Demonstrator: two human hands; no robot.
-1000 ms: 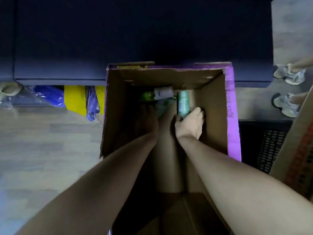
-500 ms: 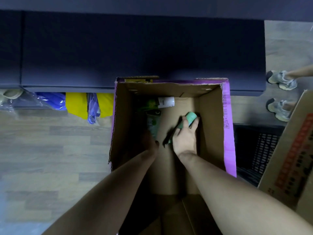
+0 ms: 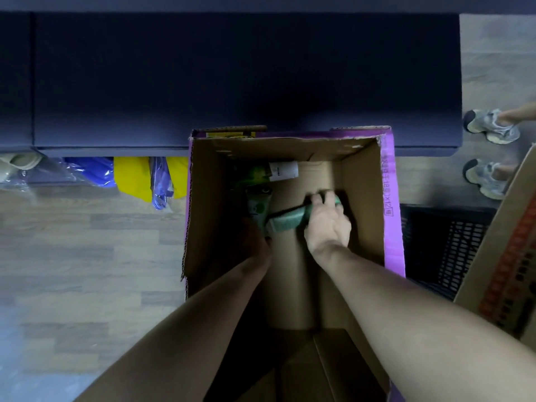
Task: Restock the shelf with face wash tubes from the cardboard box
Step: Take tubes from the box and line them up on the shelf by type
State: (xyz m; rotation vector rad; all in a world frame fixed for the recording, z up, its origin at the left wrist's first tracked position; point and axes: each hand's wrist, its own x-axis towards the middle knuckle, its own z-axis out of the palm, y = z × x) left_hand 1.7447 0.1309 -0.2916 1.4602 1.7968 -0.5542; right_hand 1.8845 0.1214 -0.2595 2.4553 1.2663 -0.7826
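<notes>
I have both arms down inside the cardboard box (image 3: 390, 198). My right hand (image 3: 327, 224) has its fingers curled round a green face wash tube (image 3: 287, 220), which lies tilted just above the box floor. My left hand (image 3: 256, 242) sits deep in the shadow against the left wall; I cannot tell whether it grips anything or hangs loose. Two more tubes remain at the far left corner: a dark green one (image 3: 258, 204) close to my left hand, and one with a white cap (image 3: 282, 171) against the back wall.

The risks I see from here: my right-hand hold seems to sit toward one end of the tube, so it could pivot and slip as I lift. The box walls are tall, and a tube carried crosswise could catch the rim and drop. The left side is so dark that I might fumble a grasp there. The dark shelf (image 3: 232, 82) stands directly behind the box, so a hasty lift could knock its edge.
</notes>
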